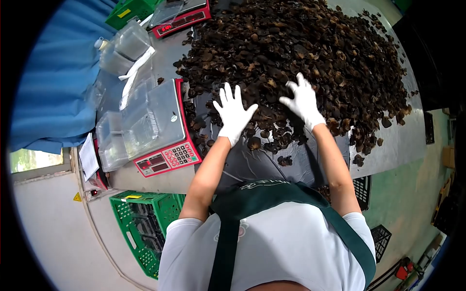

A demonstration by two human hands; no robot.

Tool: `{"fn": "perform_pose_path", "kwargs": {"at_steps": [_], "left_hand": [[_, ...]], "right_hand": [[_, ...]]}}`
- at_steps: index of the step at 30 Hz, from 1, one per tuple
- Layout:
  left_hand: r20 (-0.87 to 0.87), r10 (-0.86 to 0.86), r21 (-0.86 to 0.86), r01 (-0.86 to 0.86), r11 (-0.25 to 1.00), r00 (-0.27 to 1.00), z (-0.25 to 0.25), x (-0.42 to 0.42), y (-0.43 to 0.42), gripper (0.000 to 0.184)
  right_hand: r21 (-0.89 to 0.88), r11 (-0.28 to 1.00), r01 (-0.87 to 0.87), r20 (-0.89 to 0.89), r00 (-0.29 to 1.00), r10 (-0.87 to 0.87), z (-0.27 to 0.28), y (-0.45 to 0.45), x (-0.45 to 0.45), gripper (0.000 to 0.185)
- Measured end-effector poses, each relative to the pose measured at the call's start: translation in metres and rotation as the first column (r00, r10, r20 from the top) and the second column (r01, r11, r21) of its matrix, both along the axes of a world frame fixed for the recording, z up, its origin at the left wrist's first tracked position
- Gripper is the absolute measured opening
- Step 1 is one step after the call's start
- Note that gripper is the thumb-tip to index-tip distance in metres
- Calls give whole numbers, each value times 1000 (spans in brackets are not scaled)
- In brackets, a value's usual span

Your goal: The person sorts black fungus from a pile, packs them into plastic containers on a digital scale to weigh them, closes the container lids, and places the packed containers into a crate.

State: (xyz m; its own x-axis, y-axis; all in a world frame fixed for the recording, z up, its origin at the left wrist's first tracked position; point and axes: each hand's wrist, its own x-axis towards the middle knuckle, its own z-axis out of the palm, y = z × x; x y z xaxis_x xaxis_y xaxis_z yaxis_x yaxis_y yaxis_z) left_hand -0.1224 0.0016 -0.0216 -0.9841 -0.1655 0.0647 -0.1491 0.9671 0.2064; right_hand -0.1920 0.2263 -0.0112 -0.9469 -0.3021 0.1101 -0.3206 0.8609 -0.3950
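Observation:
A wide heap of dark brown, dried, flake-like pieces covers much of the metal table. My left hand, in a white glove, is spread over the heap's near left edge, palm down, holding nothing. To its right, my right hand, gloved in white too, is over the pieces with its fingers apart and nothing held. Black sheeting shows between the heap and my body, with a few loose pieces on it. Left of my left hand is a red scale with a keypad and a clear plate.
Clear plastic containers lie beside and on the scale. A second red scale and a green crate are at the far left. Below the table's left part stands another green crate. Blue curtain hangs at the left.

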Motion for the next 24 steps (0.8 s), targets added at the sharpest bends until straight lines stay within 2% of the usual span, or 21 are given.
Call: {"fn": "perform_pose_path", "kwargs": {"at_steps": [2,3,4,8,10,12,13,16,20,22,23,24], "left_hand": [[-28,-52,10,52,999,998,-6,16,2,81],[-77,-76,6,76,997,994,-9,27,1,71],[-64,-70,9,71,997,995,-10,34,0,71],[-130,-50,76,60,995,990,-6,51,-2,60],[-132,-77,73,88,993,988,-6,50,-2,59],[-120,-82,61,90,994,989,-7,48,0,58],[-109,-84,47,90,995,991,-8,47,1,58],[-103,-82,26,85,996,991,-9,47,3,57],[-123,-91,28,95,995,988,-12,48,0,56],[-135,-90,19,93,995,987,-15,48,-2,57],[-132,-90,30,95,995,987,-14,50,-2,58],[-128,-92,42,98,994,987,-12,50,-3,58]], "right_hand": [[192,979,-70,78,995,55,2,-9,27,46],[199,977,-74,34,997,69,-5,-7,41,38],[127,989,-76,65,996,68,-5,-3,52,37],[91,994,-55,113,993,45,3,14,79,40],[20,999,-36,1,999,36,10,15,84,37],[-173,983,-58,-37,998,52,19,4,89,33],[-220,968,-116,-165,983,80,12,-3,89,31],[-140,976,-165,-229,965,130,4,-28,85,33],[15,989,-149,-204,968,149,-21,-41,72,14],[-248,959,-136,-233,969,78,-20,-36,76,10],[-370,926,-75,-164,986,15,-11,-31,81,8],[-419,908,-7,-66,998,-23,-3,-22,86,11]]}}
